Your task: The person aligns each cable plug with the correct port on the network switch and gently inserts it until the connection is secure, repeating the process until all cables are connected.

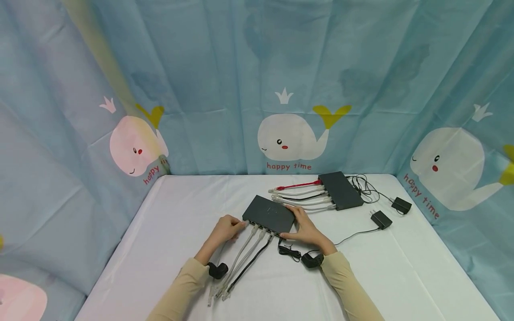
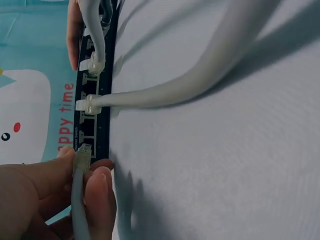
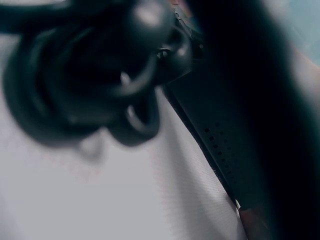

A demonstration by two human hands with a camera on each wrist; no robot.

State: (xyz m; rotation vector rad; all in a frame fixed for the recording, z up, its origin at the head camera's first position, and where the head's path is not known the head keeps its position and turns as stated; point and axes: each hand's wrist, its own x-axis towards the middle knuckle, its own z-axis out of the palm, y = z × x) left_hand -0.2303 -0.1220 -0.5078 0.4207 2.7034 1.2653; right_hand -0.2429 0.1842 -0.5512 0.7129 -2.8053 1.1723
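Note:
A black Ethernet switch [image 1: 268,214] lies on the white table. My left hand [image 1: 226,228] pinches the clear plug [image 2: 82,159] of a grey network cable [image 2: 78,205] at the port nearest the switch's left end. How deep the plug sits cannot be told. My right hand [image 1: 307,229] holds the switch's right end, thumb on the port side and fingers on the far edge. Two grey cables [image 1: 243,249] and a black cable [image 1: 253,263] are plugged into other ports. In the right wrist view, a blurred black cord [image 3: 85,90] covers much of the switch's vented side [image 3: 220,145].
A second black switch [image 1: 341,191] stands at the back right with a red cable [image 1: 297,185] and several others plugged in. Two power adapters [image 1: 381,220] lie to the right. A bundled black cord [image 1: 289,252] lies beside my right wrist. A whale-print curtain [image 1: 225,133] hangs behind.

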